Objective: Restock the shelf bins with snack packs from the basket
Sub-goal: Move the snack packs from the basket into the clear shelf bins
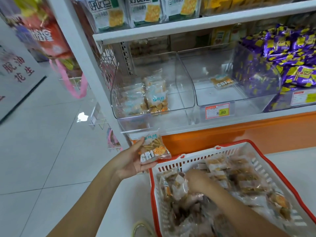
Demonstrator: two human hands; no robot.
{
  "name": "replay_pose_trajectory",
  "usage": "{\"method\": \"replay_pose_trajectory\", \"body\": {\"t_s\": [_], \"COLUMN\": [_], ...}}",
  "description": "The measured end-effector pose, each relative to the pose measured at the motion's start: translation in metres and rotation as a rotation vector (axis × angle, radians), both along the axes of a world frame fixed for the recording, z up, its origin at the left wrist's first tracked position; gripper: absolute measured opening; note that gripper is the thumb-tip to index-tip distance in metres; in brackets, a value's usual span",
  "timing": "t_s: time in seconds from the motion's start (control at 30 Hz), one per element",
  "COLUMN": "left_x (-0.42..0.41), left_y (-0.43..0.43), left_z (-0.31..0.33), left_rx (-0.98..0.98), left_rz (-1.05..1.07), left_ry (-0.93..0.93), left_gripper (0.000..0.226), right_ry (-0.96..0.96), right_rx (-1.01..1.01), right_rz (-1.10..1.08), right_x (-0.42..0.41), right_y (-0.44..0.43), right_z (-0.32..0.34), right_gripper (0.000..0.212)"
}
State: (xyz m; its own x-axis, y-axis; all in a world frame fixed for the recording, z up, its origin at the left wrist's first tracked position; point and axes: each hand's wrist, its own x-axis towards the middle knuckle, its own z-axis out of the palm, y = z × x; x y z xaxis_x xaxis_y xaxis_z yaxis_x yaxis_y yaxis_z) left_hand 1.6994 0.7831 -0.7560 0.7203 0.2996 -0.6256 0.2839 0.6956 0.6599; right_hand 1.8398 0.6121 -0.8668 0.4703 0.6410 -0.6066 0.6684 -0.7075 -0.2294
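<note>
A white basket with a red rim (179,162) sits on the floor at the lower right, full of several clear snack packs (246,178). My left hand (131,161) holds one clear snack pack (152,147) up in front of the shelf, just left of the basket. My right hand (198,182) reaches down among the packs in the basket, blurred, so its grip is unclear. Above, a clear left bin (119,93) holds several of the same packs (153,98). The clear middle bin (239,93) holds a single pack (222,81).
A bin of purple-and-yellow packs (282,53) stands at the right. The shelf has an orange base (239,135) and a price tag (217,111). Green-and-white bags (136,11) fill the upper shelf. Pink-handled bags (75,79) hang at the left over the tiled floor (42,151).
</note>
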Motion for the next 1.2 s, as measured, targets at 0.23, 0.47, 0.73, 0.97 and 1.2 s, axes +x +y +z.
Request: {"method": "replay_pose_trajectory", "body": {"t_s": [0.23,0.47,0.73,0.97,1.2], "left_x": [0.007,0.023,0.041,0.047,0.054], "left_y": [-0.007,-0.029,-0.057,-0.073,-0.103], "left_z": [-0.013,-0.017,-0.006,0.007,0.011], "left_rx": [0.074,0.508,0.226,-0.087,0.037], "left_rz": [-0.055,-0.311,-0.398,0.037,0.242], "left_ry": [0.060,0.193,0.009,-0.088,-0.155], "left_gripper": [0.035,0.048,0.047,0.033,0.057], "right_ry": [0.264,0.557,0.612,0.454,0.114], "right_rx": [0.818,1.115,1.271,1.571,1.528], "right_rz": [-0.329,-0.198,-0.222,-0.642,-0.594], "right_x": [0.040,0.041,0.041,0.030,-0.020], "right_y": [-0.052,-0.089,-0.085,-0.065,-0.037], "right_z": [0.068,0.134,0.149,0.138,0.111], "right_gripper": [0.029,0.030,0.040,0.034,0.030]}}
